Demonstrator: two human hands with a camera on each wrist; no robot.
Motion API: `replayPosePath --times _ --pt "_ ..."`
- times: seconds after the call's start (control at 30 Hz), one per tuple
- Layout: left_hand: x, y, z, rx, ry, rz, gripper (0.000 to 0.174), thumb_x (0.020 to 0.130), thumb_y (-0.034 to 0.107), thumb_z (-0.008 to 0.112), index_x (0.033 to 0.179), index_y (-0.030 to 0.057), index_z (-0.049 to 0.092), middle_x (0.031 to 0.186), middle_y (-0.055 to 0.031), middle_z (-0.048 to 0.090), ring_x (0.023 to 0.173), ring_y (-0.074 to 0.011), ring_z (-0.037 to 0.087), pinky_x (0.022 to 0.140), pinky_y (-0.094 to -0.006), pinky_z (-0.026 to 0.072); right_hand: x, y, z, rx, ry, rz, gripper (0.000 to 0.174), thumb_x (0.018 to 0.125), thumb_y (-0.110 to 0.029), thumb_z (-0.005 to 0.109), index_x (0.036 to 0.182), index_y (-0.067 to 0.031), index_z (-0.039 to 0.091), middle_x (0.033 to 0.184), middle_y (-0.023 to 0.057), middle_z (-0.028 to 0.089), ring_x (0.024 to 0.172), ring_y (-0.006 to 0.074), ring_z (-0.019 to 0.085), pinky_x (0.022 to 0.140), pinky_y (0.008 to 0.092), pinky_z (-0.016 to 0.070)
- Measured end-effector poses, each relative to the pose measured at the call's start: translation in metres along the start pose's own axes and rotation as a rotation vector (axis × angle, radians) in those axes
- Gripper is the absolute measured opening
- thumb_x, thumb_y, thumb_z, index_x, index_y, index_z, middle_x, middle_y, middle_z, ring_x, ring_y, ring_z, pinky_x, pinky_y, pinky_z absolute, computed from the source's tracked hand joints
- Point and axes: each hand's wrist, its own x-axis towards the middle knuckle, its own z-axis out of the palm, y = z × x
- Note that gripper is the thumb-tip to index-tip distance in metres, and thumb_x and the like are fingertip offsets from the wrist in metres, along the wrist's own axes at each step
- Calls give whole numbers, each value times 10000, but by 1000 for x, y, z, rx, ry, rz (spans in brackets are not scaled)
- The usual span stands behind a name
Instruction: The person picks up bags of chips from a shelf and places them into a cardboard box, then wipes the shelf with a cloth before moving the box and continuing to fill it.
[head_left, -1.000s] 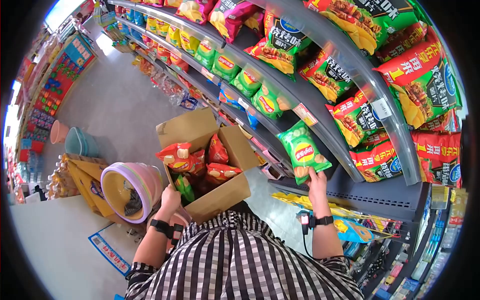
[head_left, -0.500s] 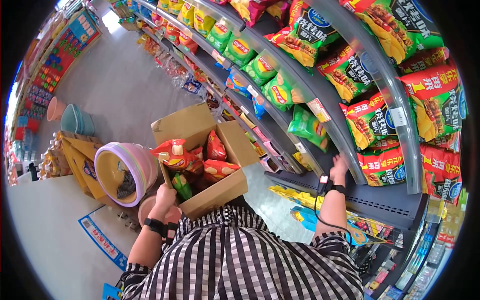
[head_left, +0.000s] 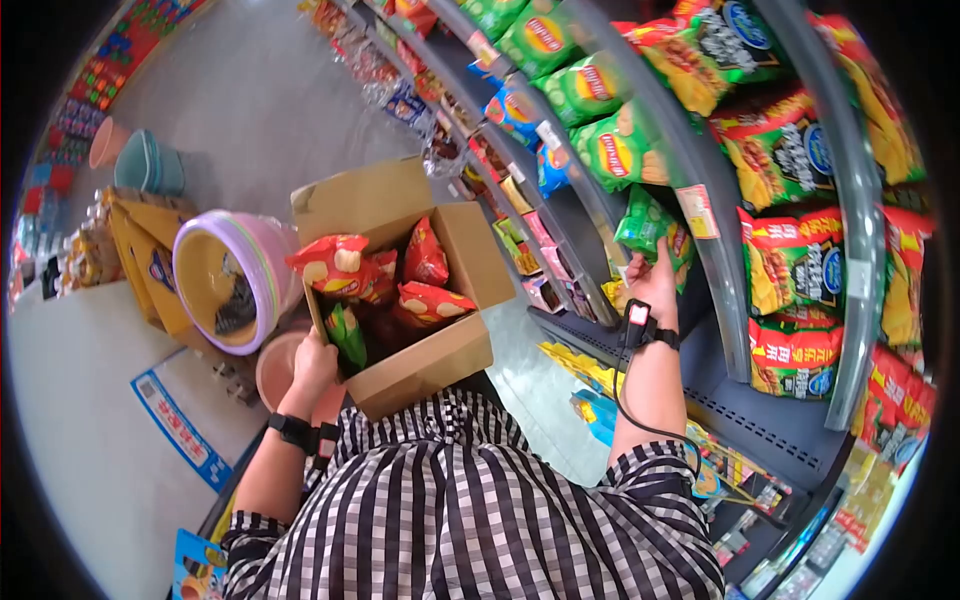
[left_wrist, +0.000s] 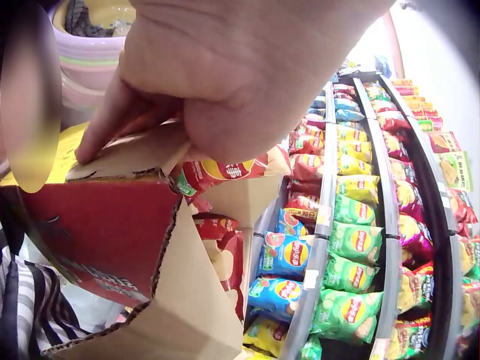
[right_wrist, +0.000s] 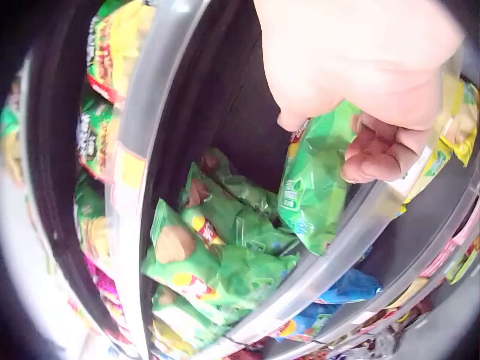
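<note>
An opened cardboard box (head_left: pixel 425 370) stands against the person's front, holding red chip bags (head_left: pixel 335 268) and a green bag (head_left: pixel 347 338). The left hand (head_left: pixel 314 362) grips the box's side edge; up close, the left hand (left_wrist: pixel 217 75) has its fingers over a cardboard flap (left_wrist: pixel 124 159). At the shelf, the right hand (head_left: pixel 655 282) holds a green chip bag (head_left: pixel 643 222) by its edge. In the right wrist view the right hand (right_wrist: pixel 367 67) has fingers and thumb around that green bag (right_wrist: pixel 319 180), beside other green bags (right_wrist: pixel 217 270) lying on the same shelf.
Clear plastic lips (right_wrist: pixel 292 285) run along the shelf fronts. Above the green row hang over shelves of red and green bags (head_left: pixel 785 262). Stacked plastic basins (head_left: pixel 240 285) stand left of the box, near a white surface (head_left: pixel 90 390). Grey floor (head_left: pixel 250 110) lies beyond.
The right hand, empty of the bag half a second ago, now holds a green bag at the shelf. The head view has shifted nearer the shelves; the left hand stays on the box.
</note>
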Motion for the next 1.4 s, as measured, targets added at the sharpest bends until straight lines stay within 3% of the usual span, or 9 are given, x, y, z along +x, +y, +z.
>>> replayPosePath --times 0.1,0.3,0.5,0.67,0.9,1.1,1.23,1.3,1.4 --pt "1 -7 10 -10 -6 4 368 716 46 468 1081 13 495 824 -280 600 835 -442 570 784 -497 443 15 0 -3 19 -114 -44 333 872 -374 561 794 -52 519 607 35 523 519 118 474 458 238 382" --pt "-1 -7 21 -40 -48 -40 389 722 49 472 1108 -2 474 851 -295 595 852 -440 569 787 -495 443 11 -7 1 -489 430 -639 317 882 -304 546 760 -13 512 604 44 539 457 138 503 387 241 376" --pt "-5 -9 31 -18 -68 -65 408 717 42 484 1122 -9 469 834 -296 596 839 -441 573 782 -490 447 32 -40 12 -797 556 -909 312 893 -265 509 867 43 552 661 84 571 506 133 547 416 252 429" --pt "-6 1 35 -50 -65 -70 402 716 37 483 1115 -9 470 838 -299 594 839 -444 570 774 -495 445 118 -64 -21 -631 466 -811 250 908 -242 500 956 -3 553 745 75 576 544 133 553 435 246 442" --pt "-3 19 39 7 -69 -34 435 718 45 480 1150 9 438 810 -297 592 805 -452 568 747 -508 446 125 -81 -19 -790 263 -800 209 918 -268 476 967 -78 549 760 22 541 569 101 511 477 219 407" --pt "2 21 39 76 -69 11 451 722 61 491 1159 -29 429 782 -294 593 783 -436 579 734 -503 456 64 -55 4 -459 419 -622 219 858 -230 590 1006 -77 539 756 34 525 498 107 474 425 222 417" --pt "4 27 42 116 -40 56 495 728 79 483 1193 -74 409 756 -284 597 742 -423 593 701 -493 472 0 27 24 -733 -10 -885 150 843 -86 571 988 -47 572 714 5 523 541 74 494 448 221 427" --pt "4 25 42 124 -17 80 489 728 82 480 1185 -78 413 746 -281 598 724 -423 594 690 -495 475 -41 54 65 -935 -235 -991 342 831 -42 579 1168 -82 546 776 14 549 608 61 503 547 205 446" --pt "3 25 40 112 -8 112 491 728 86 480 1186 -77 415 744 -283 597 724 -425 593 691 -495 475 -64 41 118 -1018 -278 -1224 437 815 -55 591 1241 -62 491 764 64 562 617 96 519 602 248 452"
